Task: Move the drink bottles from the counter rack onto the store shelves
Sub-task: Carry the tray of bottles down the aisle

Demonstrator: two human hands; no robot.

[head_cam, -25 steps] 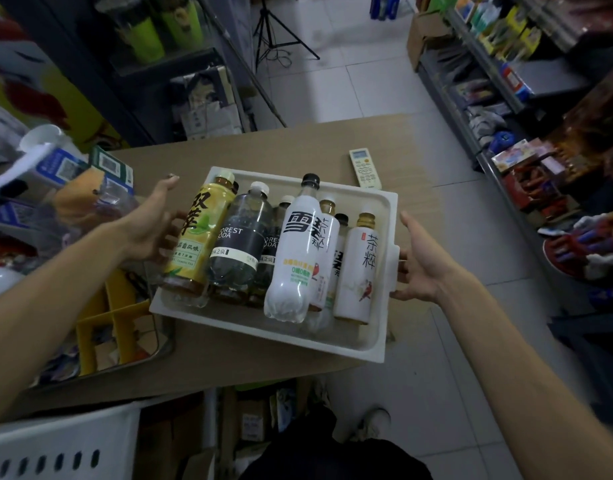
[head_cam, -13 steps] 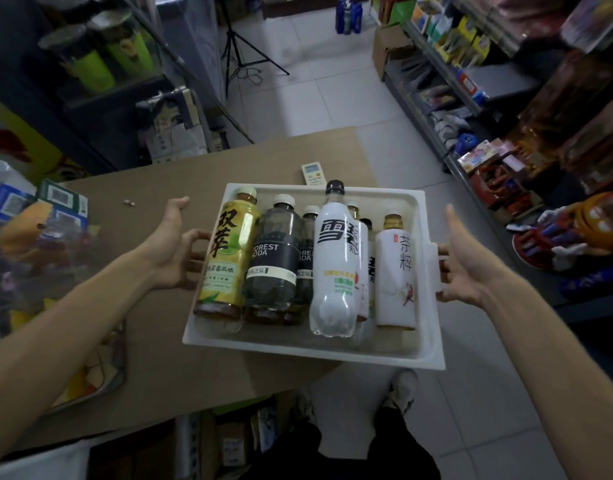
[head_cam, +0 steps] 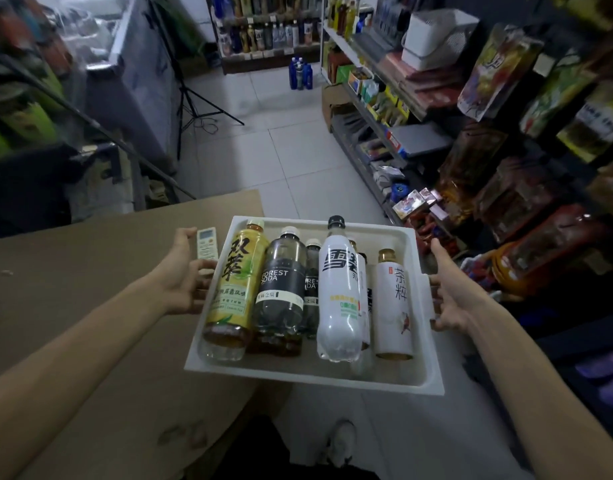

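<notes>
On either side of the tray point(head_cam: 315, 377), the left hand point(head_cam: 187, 271) and right hand point(head_cam: 450, 296) grip its rim (thumbs raised); bottles point(head_cam: 336, 292) lie inside it, the table point(head_cam: 90, 289) at its left.

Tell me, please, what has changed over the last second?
The left hand and right hand have carried the white plastic rack rightward off the brown counter, so it now hangs mostly over the tiled floor. The drink bottles keep the same order inside.

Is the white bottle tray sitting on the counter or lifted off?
Lifted off. The left hand and right hand grip the tray, and most of it hangs over floor tiles past the counter edge.
</notes>
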